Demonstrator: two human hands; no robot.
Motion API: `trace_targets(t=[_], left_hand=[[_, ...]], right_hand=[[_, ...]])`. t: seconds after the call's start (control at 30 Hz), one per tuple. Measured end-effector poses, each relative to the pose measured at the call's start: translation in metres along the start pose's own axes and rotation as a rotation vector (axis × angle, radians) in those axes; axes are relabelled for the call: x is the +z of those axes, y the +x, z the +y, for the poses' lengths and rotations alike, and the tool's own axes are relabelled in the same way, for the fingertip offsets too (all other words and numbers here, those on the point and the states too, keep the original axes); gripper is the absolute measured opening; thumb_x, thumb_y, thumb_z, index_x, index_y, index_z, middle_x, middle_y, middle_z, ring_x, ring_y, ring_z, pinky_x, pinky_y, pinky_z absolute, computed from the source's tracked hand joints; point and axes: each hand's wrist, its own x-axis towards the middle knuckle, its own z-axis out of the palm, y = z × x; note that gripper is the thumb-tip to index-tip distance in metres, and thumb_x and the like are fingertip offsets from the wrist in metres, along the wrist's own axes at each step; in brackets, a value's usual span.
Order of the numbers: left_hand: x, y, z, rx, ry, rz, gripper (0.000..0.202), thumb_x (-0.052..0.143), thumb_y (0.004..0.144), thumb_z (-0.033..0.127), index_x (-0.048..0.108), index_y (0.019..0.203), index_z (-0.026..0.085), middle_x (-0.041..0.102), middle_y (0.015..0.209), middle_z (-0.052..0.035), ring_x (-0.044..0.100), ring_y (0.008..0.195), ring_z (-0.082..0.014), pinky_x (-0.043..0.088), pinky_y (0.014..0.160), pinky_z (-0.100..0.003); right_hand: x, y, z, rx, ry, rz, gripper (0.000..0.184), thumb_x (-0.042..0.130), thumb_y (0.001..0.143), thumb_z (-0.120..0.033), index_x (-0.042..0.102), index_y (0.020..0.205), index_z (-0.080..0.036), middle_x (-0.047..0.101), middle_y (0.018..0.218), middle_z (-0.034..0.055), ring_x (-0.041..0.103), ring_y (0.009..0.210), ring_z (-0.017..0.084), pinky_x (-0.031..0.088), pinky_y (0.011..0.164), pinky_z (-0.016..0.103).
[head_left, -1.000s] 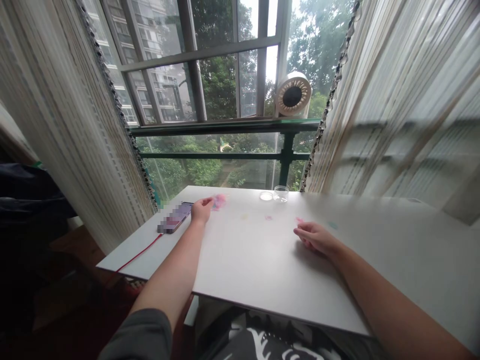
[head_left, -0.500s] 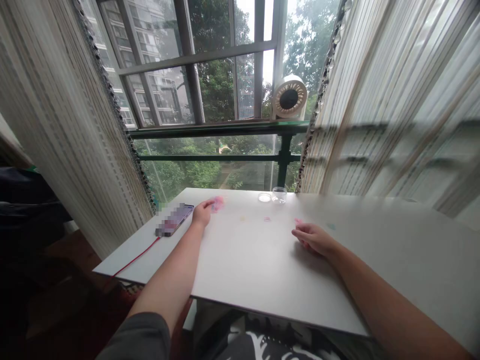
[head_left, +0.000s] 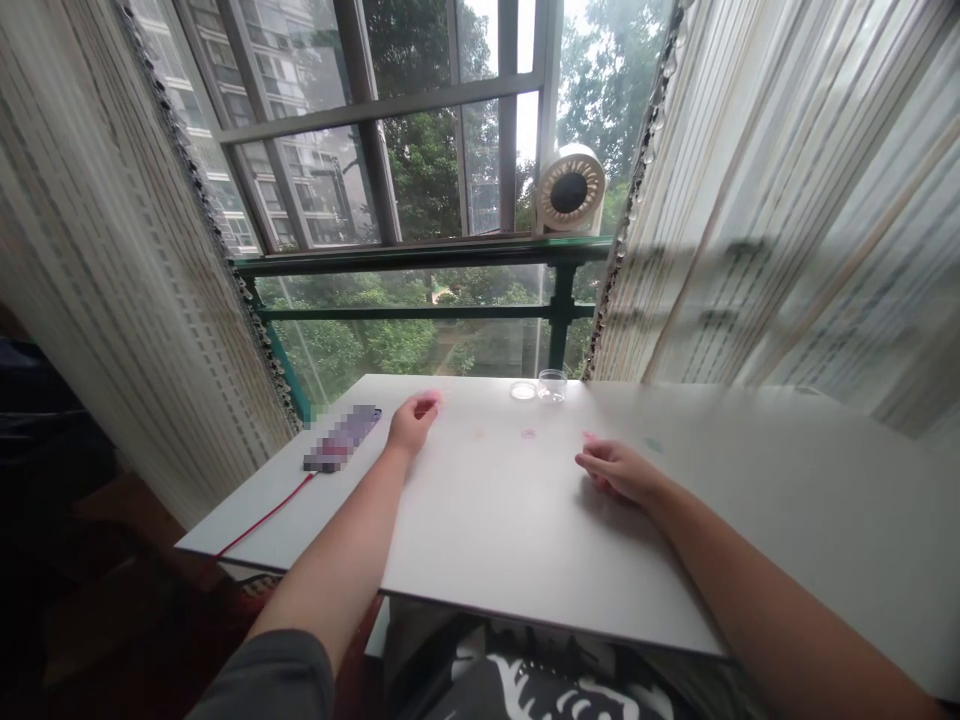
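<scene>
Head view: you had the window (head_left: pixel 390 104) straight ahead, a striped curtain (head_left: pixel 127 250) on the left and a sheer curtain (head_left: pixel 787 200) on the right. White worktop (head_left: pixel 480 530) ran across in front of you, with both your forearms over it. Small round fan (head_left: pixel 568 188) stood at the window, above the green railing (head_left: pixel 420 312).

Your left hand (head_left: pixel 409 427) was at the far left part of the worktop, fingers bent, tips close together at the pink bundle; couldn't tell if they had hold of it. Your right hand (head_left: pixel 619 468) was loosely curled, fingers nearly closed, just on the near side of a pink piece. Couldn't tell if those fingers held anything; their undersides were hidden.

Phone (head_left: pixel 341 440) lay left of your left hand, partly pixelated, with a red cable (head_left: pixel 262 520) running over the near edge. Clear cup (head_left: pixel 552 388) stood upright near the far edge, clear lid (head_left: pixel 523 391) flat just left of it.

Pink bundle (head_left: pixel 430 396) was partly covered by your left fingers. Small pieces sat in a loose row between and past your hands: yellowish piece (head_left: pixel 478 435), pinkish-purple piece (head_left: pixel 529 434), pink piece (head_left: pixel 589 436), teal piece (head_left: pixel 653 444).
</scene>
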Motion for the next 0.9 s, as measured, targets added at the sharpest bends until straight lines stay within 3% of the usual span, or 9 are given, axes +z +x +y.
trace_targets(t=[0.2,0.3,0.37,0.5,0.6,0.77,0.9], left_hand=[[0.022,-0.015,0.015,0.043,-0.018,-0.179,0.033,0.063,0.065,0.035,0.061,0.089,0.013,0.063,0.084,-0.0078,0.059,0.075,-0.0161,0.047,0.072,-0.031],[0.042,-0.026,0.033,0.057,-0.07,-0.283,0.034,0.062,0.066,0.036,0.061,0.091,0.013,0.064,0.084,-0.0083,0.059,0.075,-0.0162,0.047,0.07,-0.03],[0.057,-0.035,0.049,0.095,-0.099,-0.377,0.033,0.061,0.067,0.036,0.061,0.091,0.013,0.064,0.084,-0.0082,0.059,0.075,-0.0159,0.047,0.069,-0.029],[0.082,-0.053,0.082,0.2,-0.136,-0.576,0.03,0.059,0.071,0.033,0.06,0.093,0.014,0.064,0.085,-0.0079,0.059,0.075,-0.015,0.047,0.068,-0.027],[0.097,-0.064,0.096,0.245,-0.17,-0.671,0.027,0.058,0.073,0.031,0.059,0.093,0.013,0.064,0.085,-0.008,0.059,0.076,-0.0152,0.046,0.069,-0.027],[0.111,-0.079,0.086,0.243,-0.16,-0.664,0.025,0.056,0.074,0.03,0.058,0.092,0.013,0.064,0.085,-0.0072,0.059,0.076,-0.0141,0.046,0.069,-0.026],[0.109,-0.085,0.072,0.267,-0.04,-0.676,0.022,0.056,0.073,0.03,0.06,0.089,0.015,0.063,0.08,-0.0047,0.056,0.069,-0.0119,0.044,0.064,-0.024]], right_hand=[[0.004,0.002,-0.009,-0.028,0.031,0.0,0.032,0.052,0.072,-0.042,0.038,0.057,-0.017,0.044,0.043,-0.0058,0.034,0.032,0.003,0.024,0.035,0.018],[0.011,0.009,-0.016,-0.026,0.092,-0.065,0.023,0.056,0.07,-0.037,0.046,0.071,-0.016,0.05,0.051,-0.0054,0.039,0.033,0.004,0.026,0.035,0.018],[0.017,0.014,-0.022,-0.043,0.149,-0.081,0.026,0.059,0.067,-0.033,0.047,0.083,-0.017,0.053,0.057,-0.0045,0.043,0.035,0.005,0.029,0.034,0.018],[0.025,0.018,-0.031,-0.238,0.248,0.104,0.026,0.058,0.068,-0.03,0.047,0.088,-0.017,0.052,0.059,-0.0051,0.044,0.037,0.005,0.036,0.037,0.019],[0.027,0.015,-0.03,-0.333,0.299,0.197,0.022,0.056,0.069,-0.03,0.049,0.085,-0.017,0.052,0.058,-0.0047,0.044,0.037,0.005,0.037,0.036,0.02],[0.026,0.01,-0.016,-0.351,0.278,0.236,0.016,0.055,0.069,-0.03,0.052,0.076,-0.016,0.049,0.053,-0.0044,0.042,0.037,0.005,0.034,0.035,0.019],[0.026,0.009,-0.008,-0.379,0.185,0.211,0.015,0.056,0.069,-0.03,0.054,0.074,-0.015,0.05,0.055,-0.0031,0.041,0.041,0.005,0.033,0.037,0.019]])
